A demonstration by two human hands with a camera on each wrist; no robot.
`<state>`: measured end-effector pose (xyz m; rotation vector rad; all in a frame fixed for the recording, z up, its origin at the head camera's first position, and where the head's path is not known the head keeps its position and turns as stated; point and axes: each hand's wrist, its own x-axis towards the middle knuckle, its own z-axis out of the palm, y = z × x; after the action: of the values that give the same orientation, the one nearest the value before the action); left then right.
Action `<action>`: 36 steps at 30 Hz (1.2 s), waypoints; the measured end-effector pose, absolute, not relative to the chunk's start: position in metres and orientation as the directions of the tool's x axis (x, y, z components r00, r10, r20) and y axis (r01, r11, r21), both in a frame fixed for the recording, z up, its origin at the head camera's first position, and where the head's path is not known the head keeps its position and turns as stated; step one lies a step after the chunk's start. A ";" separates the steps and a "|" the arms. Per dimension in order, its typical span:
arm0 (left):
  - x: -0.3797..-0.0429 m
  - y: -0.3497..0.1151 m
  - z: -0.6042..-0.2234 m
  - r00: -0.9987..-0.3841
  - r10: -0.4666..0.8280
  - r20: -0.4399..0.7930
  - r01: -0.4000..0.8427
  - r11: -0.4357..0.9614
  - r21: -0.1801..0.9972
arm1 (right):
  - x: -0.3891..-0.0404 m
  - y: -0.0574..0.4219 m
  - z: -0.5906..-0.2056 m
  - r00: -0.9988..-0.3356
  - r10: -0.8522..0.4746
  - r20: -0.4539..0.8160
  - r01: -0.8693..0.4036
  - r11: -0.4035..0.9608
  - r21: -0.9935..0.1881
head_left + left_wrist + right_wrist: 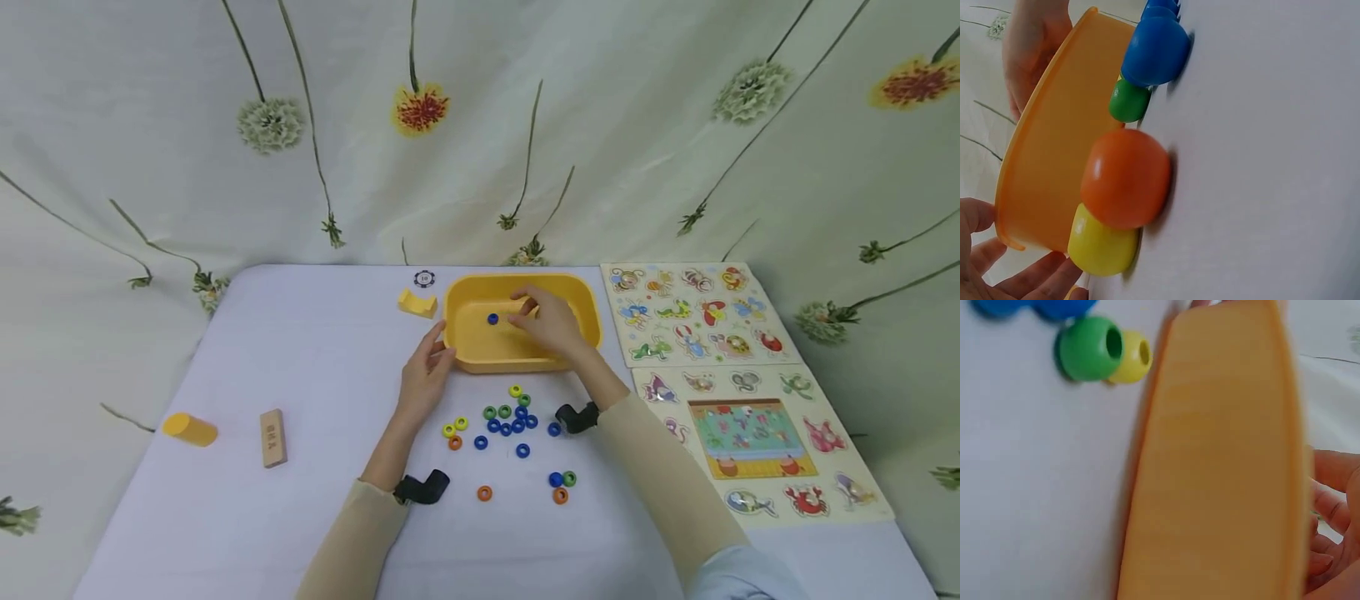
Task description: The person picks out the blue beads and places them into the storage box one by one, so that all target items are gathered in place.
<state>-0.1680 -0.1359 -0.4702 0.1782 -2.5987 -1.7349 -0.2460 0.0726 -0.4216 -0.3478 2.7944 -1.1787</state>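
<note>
A shallow yellow plastic tray point(517, 365) stands at the back of the table, with one blue bead point(492, 318) lying on its floor. My right hand point(553, 323) is over the tray's right half, fingers loosely bent, and the bead sits just left of the fingertips. At the tray's left end is my left hand point(425, 379), its relaxed fingers at the rim and outer wall. Loose beads lie in front of the tray, among them an orange bead point(1125, 179), a yellow bead point(1102, 240) and a green bead point(1090, 349).
Two picture puzzle boards point(690, 317) lie to the right. A yellow arched block point(417, 303) and a poker chip point(424, 278) are left of the tray. Farther left are a yellow cylinder point(191, 429) and a wooden block point(273, 438). A flower-patterned cloth hangs behind.
</note>
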 end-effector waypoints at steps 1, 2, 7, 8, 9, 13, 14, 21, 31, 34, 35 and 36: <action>-0.168 -0.136 -0.470 -0.993 -0.103 -0.056 -0.091 0.380 0.920 | -0.239 0.078 -0.420 -0.972 -0.235 0.034 -0.184 0.656 -0.732; -0.168 -0.136 -0.470 -0.993 -0.105 -0.062 -0.098 0.381 0.919 | -0.232 0.085 -0.419 -0.971 -0.229 0.064 -0.199 0.634 -0.748; -0.168 -0.136 -0.469 -0.990 -0.107 -0.088 -0.123 0.379 0.917 | -0.189 0.113 -0.420 -0.959 -0.241 0.147 -0.259 0.548 -0.795; -0.168 -0.136 -0.469 -0.990 -0.107 -0.089 -0.123 0.379 0.917 | -0.180 0.116 -0.421 -0.955 -0.252 0.156 -0.272 0.535 -0.800; -0.169 -0.136 -0.469 -0.990 -0.108 -0.088 -0.123 0.381 0.916 | -0.170 0.118 -0.422 -0.950 -0.264 0.165 -0.285 0.527 -0.801; -0.169 -0.135 -0.470 -0.991 -0.105 -0.087 -0.121 0.388 0.914 | -0.133 0.121 -0.416 -0.936 -0.308 0.169 -0.308 0.492 -0.814; -0.169 -0.135 -0.470 -0.991 -0.104 -0.087 -0.121 0.390 0.913 | -0.125 0.120 -0.412 -0.934 -0.317 0.165 -0.308 0.480 -0.821; -0.168 -0.135 -0.469 -0.992 -0.103 -0.073 -0.108 0.391 0.914 | -0.103 0.120 -0.422 -0.912 -0.382 0.146 -0.317 0.432 -0.845; -0.169 -0.133 -0.469 -0.990 -0.112 -0.092 -0.129 0.396 0.909 | -0.112 0.135 -0.458 -0.930 -0.359 0.075 -0.256 0.489 -0.834; -0.169 -0.133 -0.470 -0.989 -0.116 -0.087 -0.126 0.399 0.908 | -0.113 0.138 -0.467 -0.937 -0.350 0.015 -0.207 0.519 -0.829; -0.169 -0.134 -0.470 -0.989 -0.118 -0.084 -0.125 0.399 0.909 | -0.114 0.139 -0.469 -0.937 -0.348 0.002 -0.198 0.527 -0.827; -0.169 -0.134 -0.471 -0.989 -0.121 -0.082 -0.124 0.398 0.909 | -0.114 0.140 -0.471 -0.939 -0.345 -0.006 -0.191 0.534 -0.824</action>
<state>-0.1689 -0.1341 -0.4710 0.2309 -2.6288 -1.7098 -0.1143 0.1397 -0.4715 -0.4590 2.6007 -1.3659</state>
